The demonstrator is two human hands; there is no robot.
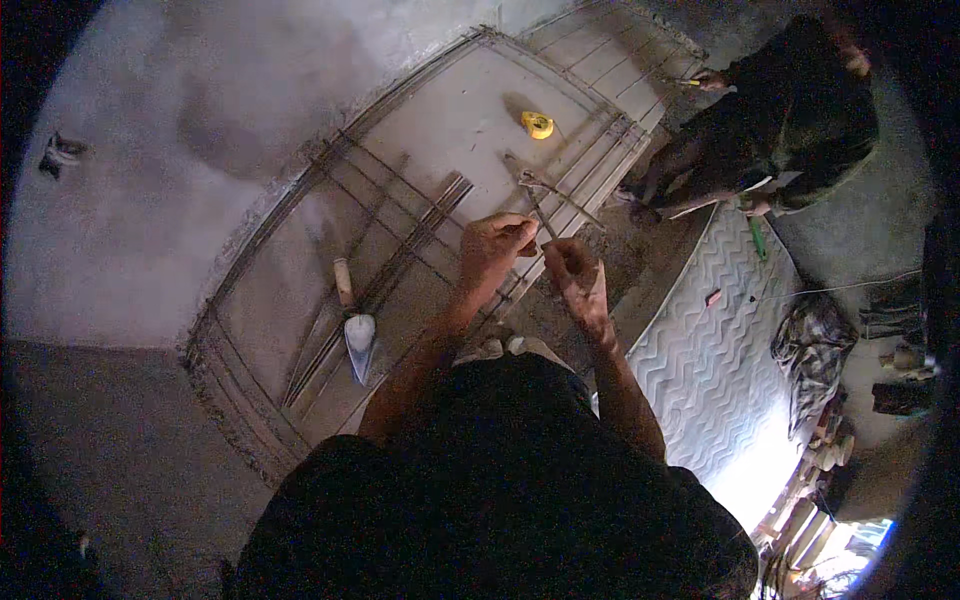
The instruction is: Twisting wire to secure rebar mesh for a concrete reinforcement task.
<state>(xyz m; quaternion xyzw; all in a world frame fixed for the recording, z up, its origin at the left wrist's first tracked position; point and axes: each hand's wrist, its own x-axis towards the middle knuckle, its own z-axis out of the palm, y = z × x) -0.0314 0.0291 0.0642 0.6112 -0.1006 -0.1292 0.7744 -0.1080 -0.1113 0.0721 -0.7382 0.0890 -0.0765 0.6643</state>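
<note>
my left hand (pixel 495 245) and right hand (pixel 578 275) are both pinched shut on a thin metal rod (pixel 541 215), held between them over the far right edge of the grey slab (pixel 440 120). near left on the slab lies a trowel (pixel 355 322) beside long steel bars (pixel 400 250). a yellow tape measure (pixel 538 124) sits farther off. another person (pixel 790 120) crouches at far right.

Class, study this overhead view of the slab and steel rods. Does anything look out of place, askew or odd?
One thing: a loose bundle of rods lies diagonally across the slab, askew to the rods along its edges. A trowel lies among them. The left hand and right hand pinch thin wire; nothing looks spilled or broken.
</note>
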